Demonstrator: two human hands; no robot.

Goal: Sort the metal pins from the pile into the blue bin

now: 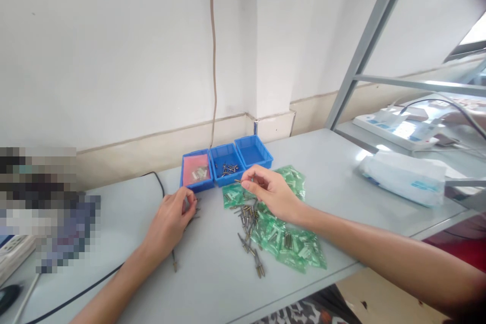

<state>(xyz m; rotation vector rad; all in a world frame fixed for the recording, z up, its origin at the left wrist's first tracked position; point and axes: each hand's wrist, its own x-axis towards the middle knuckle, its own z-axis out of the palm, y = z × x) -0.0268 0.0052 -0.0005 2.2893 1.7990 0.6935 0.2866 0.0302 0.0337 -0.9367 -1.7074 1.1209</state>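
My right hand (270,193) is closed in a pinch on a small brassy metal bit (238,180), just in front of the middle blue bin (224,152). Several similar bits (230,168) lie inside that bin. My left hand (170,220) rests low over the table with thumb and fingertips together; what they hold, if anything, is hidden. A few thin metal bits (196,209) lie beside its fingertips. Between the hands is a loose pile of metal bits (247,217), with thin shanks and thicker heads. Green plastic bags (290,245) of more bits lie under and beside my right hand.
The left blue bin (183,172) contains a pink sheet and a small clear bag; the right blue bin (254,149) stands alongside. A black cable (94,278) crosses the table. A white packet (404,177) lies at right, near a grey metal frame (370,40).
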